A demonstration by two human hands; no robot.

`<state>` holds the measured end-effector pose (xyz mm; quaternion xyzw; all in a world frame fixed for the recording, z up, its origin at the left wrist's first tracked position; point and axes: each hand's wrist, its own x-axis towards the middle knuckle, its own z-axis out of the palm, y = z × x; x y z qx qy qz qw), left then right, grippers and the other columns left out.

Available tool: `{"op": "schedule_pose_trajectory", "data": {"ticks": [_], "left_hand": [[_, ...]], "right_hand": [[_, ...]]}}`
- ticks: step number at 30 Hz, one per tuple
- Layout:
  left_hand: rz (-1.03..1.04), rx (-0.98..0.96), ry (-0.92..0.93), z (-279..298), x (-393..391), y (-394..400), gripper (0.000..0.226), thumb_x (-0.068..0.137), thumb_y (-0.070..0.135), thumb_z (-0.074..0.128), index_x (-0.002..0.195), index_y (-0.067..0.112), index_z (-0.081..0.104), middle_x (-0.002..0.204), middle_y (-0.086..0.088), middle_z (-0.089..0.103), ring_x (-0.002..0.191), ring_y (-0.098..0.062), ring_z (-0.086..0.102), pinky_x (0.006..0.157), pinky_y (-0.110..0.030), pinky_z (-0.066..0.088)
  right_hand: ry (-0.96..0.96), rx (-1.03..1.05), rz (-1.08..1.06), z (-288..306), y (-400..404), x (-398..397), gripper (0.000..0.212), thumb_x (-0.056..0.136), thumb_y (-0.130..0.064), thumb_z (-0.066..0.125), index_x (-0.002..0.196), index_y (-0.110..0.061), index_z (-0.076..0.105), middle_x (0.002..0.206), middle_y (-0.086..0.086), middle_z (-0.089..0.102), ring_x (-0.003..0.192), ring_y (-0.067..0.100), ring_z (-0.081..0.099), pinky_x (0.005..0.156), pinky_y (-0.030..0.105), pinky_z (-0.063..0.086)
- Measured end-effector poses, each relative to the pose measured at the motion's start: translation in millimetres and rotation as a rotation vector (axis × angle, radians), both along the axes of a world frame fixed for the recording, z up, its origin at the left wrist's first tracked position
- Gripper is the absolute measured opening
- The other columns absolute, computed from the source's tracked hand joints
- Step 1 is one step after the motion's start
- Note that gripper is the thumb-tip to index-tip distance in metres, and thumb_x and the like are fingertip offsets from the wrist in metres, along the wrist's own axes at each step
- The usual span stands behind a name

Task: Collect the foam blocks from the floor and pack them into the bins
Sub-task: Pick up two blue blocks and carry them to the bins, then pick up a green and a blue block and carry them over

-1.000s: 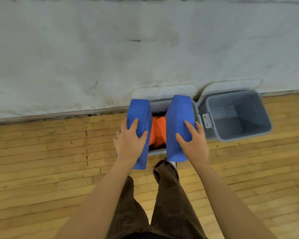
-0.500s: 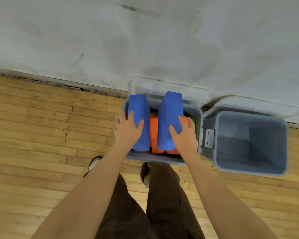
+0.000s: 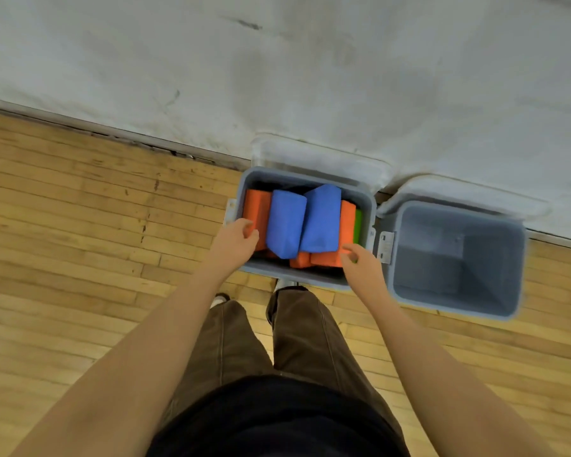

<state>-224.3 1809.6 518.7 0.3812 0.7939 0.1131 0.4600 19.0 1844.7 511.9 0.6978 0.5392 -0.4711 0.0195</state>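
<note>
Two blue foam blocks [image 3: 302,222] stand on end among orange blocks [image 3: 257,216] in the left bin [image 3: 305,277], between the hands. Left hand [image 3: 236,240] and right hand [image 3: 360,262] hover at its near corners, each grip loosely curled and holding nothing. Just beyond the right hand stands the second bin [image 3: 455,305], against the wall [image 3: 277,67].

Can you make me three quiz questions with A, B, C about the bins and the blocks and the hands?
1. Where are the two blue blocks?
A. in the left bin
B. in the right bin
C. on the floor

2. How many green blocks show?
A. three
B. one
C. none

3. What does the left hand hold?
A. a blue block
B. a lid
C. nothing

Answers: 1 A, they stand among orange blocks there. 2 B, one green edge at that bin's right wall. 3 C, its fingers are loose, like the right hand.
</note>
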Motion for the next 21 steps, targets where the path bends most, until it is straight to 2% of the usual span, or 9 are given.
{"op": "schedule_pose_trajectory", "data": {"ticks": [2, 5, 9, 11, 15, 18, 21], "left_hand": [[0.012, -0.048, -0.004, -1.7, -1.8, -17.1, 0.037, 0.097, 0.025, 0.045, 0.130, 0.009, 0.050, 0.118, -0.009, 0.059, 0.100, -0.020, 0.056, 0.082, -0.029, 0.043], [0.009, -0.120, -0.012, -8.4, -4.8, -45.2, 0.030, 0.096, 0.022, 0.044, 0.119, 0.007, 0.056, 0.097, -0.006, 0.060, 0.085, -0.018, 0.054, 0.072, -0.029, 0.041], [-0.036, -0.170, -0.058, -20.4, -13.9, -86.1, 0.024, 0.094, 0.022, 0.046, 0.105, 0.007, 0.061, 0.090, -0.005, 0.059, 0.089, -0.023, 0.057, 0.078, -0.033, 0.045], [-0.072, -0.204, -0.096, -24.8, -25.4, -105.4, 0.022, 0.093, 0.021, 0.046, 0.093, 0.006, 0.062, 0.086, -0.007, 0.058, 0.087, -0.026, 0.057, 0.075, -0.033, 0.044], [-0.228, -0.280, -0.100, -33.2, -52.2, -143.1, 0.015, 0.093, 0.022, 0.044, 0.083, 0.013, 0.051, 0.087, -0.010, 0.053, 0.080, -0.022, 0.050, 0.070, -0.032, 0.039], [-0.354, -0.316, -0.041, -35.9, -63.2, -167.1, 0.017, 0.094, 0.025, 0.043, 0.085, 0.014, 0.051, 0.090, -0.008, 0.054, 0.080, -0.022, 0.051, 0.067, -0.030, 0.040], [-0.523, -0.321, -0.013, -36.7, -57.4, -187.6, 0.019, 0.093, 0.023, 0.044, 0.075, 0.018, 0.046, 0.089, -0.007, 0.052, 0.081, -0.020, 0.050, 0.068, -0.030, 0.040]], "right_hand": [[-0.006, -0.020, -0.046, 3.6, -21.8, 4.5, 0.035, 0.097, -0.022, 0.045, 0.131, -0.014, 0.052, 0.118, 0.006, 0.058, 0.104, 0.021, 0.055, 0.086, 0.030, 0.043], [-0.006, -0.056, -0.147, 5.4, -58.0, 8.0, 0.034, 0.096, -0.021, 0.045, 0.129, -0.014, 0.053, 0.113, 0.006, 0.060, 0.095, 0.020, 0.057, 0.078, 0.029, 0.043], [-0.027, -0.070, -0.340, -1.0, -116.7, 11.4, 0.033, 0.094, -0.024, 0.048, 0.125, -0.013, 0.056, 0.109, 0.008, 0.062, 0.097, 0.023, 0.059, 0.086, 0.041, 0.050], [-0.024, -0.064, -0.445, -3.8, -150.2, 6.4, 0.033, 0.093, -0.024, 0.049, 0.123, -0.014, 0.057, 0.111, 0.010, 0.063, 0.100, 0.025, 0.059, 0.089, 0.044, 0.049], [-0.056, -0.047, -0.661, -8.8, -230.5, -11.7, 0.034, 0.092, -0.025, 0.050, 0.124, -0.015, 0.057, 0.113, 0.011, 0.062, 0.097, 0.025, 0.060, 0.085, 0.039, 0.050], [-0.075, -0.085, -0.816, -10.6, -303.8, -33.6, 0.036, 0.090, -0.031, 0.050, 0.123, -0.018, 0.058, 0.112, 0.009, 0.063, 0.096, 0.024, 0.061, 0.087, 0.041, 0.050], [-0.033, -0.147, -0.993, -6.7, -378.9, -56.9, 0.037, 0.091, -0.032, 0.050, 0.124, -0.017, 0.057, 0.110, 0.007, 0.062, 0.096, 0.022, 0.060, 0.086, 0.037, 0.049]]}}
